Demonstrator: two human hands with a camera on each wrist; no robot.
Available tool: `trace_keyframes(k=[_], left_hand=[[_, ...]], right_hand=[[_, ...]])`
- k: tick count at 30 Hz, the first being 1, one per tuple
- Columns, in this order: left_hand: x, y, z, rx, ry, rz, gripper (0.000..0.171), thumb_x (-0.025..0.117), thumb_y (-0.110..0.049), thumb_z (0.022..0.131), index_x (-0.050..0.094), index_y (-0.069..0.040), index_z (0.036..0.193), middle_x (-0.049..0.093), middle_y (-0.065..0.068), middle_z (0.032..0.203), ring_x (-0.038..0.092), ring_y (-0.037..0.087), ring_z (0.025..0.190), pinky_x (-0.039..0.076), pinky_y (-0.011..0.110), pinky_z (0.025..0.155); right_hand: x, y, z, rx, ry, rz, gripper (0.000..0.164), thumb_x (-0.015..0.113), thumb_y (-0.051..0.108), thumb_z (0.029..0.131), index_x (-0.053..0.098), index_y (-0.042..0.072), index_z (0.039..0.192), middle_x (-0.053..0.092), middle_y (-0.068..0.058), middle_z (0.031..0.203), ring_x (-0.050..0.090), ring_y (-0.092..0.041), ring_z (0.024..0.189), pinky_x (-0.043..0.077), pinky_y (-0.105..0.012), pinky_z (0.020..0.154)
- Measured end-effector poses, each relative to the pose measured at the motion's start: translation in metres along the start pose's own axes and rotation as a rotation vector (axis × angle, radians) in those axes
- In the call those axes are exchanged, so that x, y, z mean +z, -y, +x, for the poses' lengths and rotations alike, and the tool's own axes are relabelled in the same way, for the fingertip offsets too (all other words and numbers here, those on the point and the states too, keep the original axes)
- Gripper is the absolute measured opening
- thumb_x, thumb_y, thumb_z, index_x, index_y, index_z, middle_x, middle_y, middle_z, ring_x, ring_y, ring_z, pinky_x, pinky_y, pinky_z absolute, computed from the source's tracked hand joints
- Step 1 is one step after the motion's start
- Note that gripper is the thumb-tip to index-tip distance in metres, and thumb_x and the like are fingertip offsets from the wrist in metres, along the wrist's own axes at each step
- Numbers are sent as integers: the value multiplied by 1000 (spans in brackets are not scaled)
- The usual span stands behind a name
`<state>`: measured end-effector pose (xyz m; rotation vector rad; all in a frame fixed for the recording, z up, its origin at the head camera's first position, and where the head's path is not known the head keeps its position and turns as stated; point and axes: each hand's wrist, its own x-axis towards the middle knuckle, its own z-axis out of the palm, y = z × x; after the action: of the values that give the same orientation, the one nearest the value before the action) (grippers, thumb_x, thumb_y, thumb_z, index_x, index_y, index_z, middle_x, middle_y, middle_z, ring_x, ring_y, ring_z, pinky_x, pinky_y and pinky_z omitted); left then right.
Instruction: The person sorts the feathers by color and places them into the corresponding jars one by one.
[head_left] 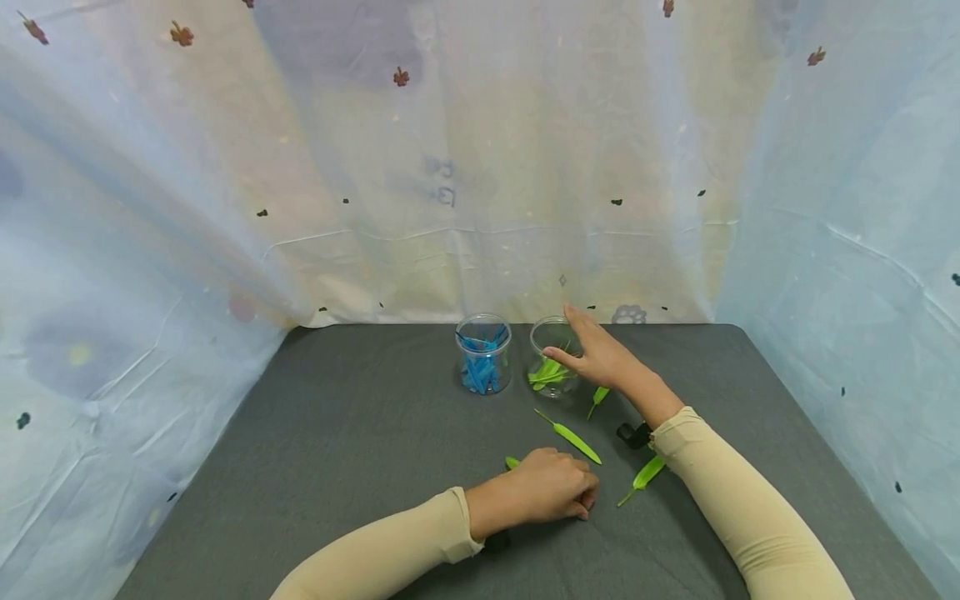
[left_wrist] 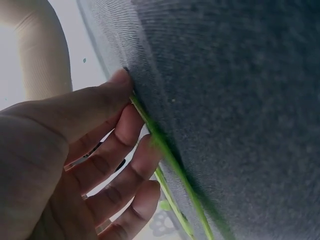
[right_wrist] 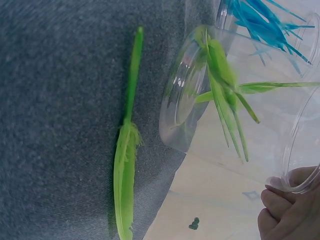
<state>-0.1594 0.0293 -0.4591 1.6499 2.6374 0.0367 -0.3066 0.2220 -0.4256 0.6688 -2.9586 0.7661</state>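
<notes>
My left hand (head_left: 547, 487) is low over the grey table, fingers bent. In the left wrist view its thumb and index finger pinch the end of a green feather (left_wrist: 167, 150) along the cloth. My right hand (head_left: 600, 358) reaches over the right side of a clear jar (head_left: 555, 321), thumb and index finger spread apart. In the right wrist view some of its fingers (right_wrist: 280, 210) are right at the jar's rim. Several green feathers (right_wrist: 225, 85) lie inside that jar.
A second clear jar (head_left: 483, 318) with blue feathers (head_left: 482, 367) stands to its left. Loose green feathers lie on the cloth: one between the hands (head_left: 577, 442), one beside the jar (head_left: 597, 400), one by the right sleeve (head_left: 647, 477). A patterned curtain (head_left: 480, 167) hangs behind the table.
</notes>
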Motion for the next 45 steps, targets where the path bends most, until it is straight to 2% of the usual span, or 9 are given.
trace_keyframes(k=[4, 11, 15, 18, 24, 34, 41, 45], left_hand=[[-2, 2, -1, 12, 3, -40, 15, 81, -41, 98, 70, -32, 91, 61, -20, 85, 50, -10, 71, 38, 13, 63], [-7, 12, -4, 14, -36, -134, 11, 79, -34, 101, 71, -30, 95, 62, -21, 81, 52, -10, 70, 42, 11, 62], [-7, 17, -6, 10, -64, -136, 4, 79, -33, 101, 75, -31, 102, 68, -22, 87, 55, -12, 75, 45, 10, 68], [-7, 19, -8, 12, -81, -144, 9, 79, -31, 101, 80, -32, 110, 72, -21, 94, 58, -13, 80, 47, 8, 72], [-7, 25, -16, 4, -118, -184, 10, 77, -28, 103, 82, -31, 110, 75, -19, 100, 61, -11, 85, 50, 10, 76], [-29, 44, -37, -119, -193, -293, 11, 78, -28, 102, 82, -25, 111, 76, -17, 101, 58, -10, 75, 46, 8, 67], [-42, 64, -54, -208, -278, -345, 13, 77, -29, 101, 82, -23, 112, 76, -15, 101, 64, -4, 83, 53, 15, 70], [-47, 73, -63, -264, -301, -392, 12, 77, -31, 101, 81, -24, 110, 76, -16, 99, 65, -3, 85, 55, 21, 70]], right_hand=[[0, 0, 0, -3, 1, 4, 109, 57, 71, 102, 5, 8, 174, 8, -22, 179, 8, -48, 164, 19, -73, 127], [0, 1, 0, -3, -1, 13, 109, 57, 71, 102, 3, 10, 174, 7, -20, 180, 8, -47, 164, 19, -72, 128], [0, -1, 0, -5, -1, 12, 109, 57, 72, 102, 2, 11, 174, 7, -21, 179, 7, -46, 165, 18, -72, 128], [0, -1, 0, -4, 0, 17, 110, 57, 72, 102, 4, 9, 174, 7, -21, 179, 6, -45, 165, 19, -73, 127], [-1, 0, 0, 1, 6, 25, 110, 57, 72, 102, 5, 7, 174, 6, -20, 180, 6, -44, 165, 19, -73, 127], [0, -2, 1, 7, 0, 8, 110, 55, 75, 101, 5, 9, 174, 8, -19, 179, 10, -48, 164, 21, -74, 126], [0, -2, 1, 13, 3, 15, 110, 56, 74, 101, 3, 10, 174, 7, -18, 180, 7, -46, 164, 20, -75, 126], [0, -1, 1, 8, 1, 8, 110, 55, 74, 102, 4, 9, 174, 9, -21, 179, 8, -47, 164, 21, -74, 126]])
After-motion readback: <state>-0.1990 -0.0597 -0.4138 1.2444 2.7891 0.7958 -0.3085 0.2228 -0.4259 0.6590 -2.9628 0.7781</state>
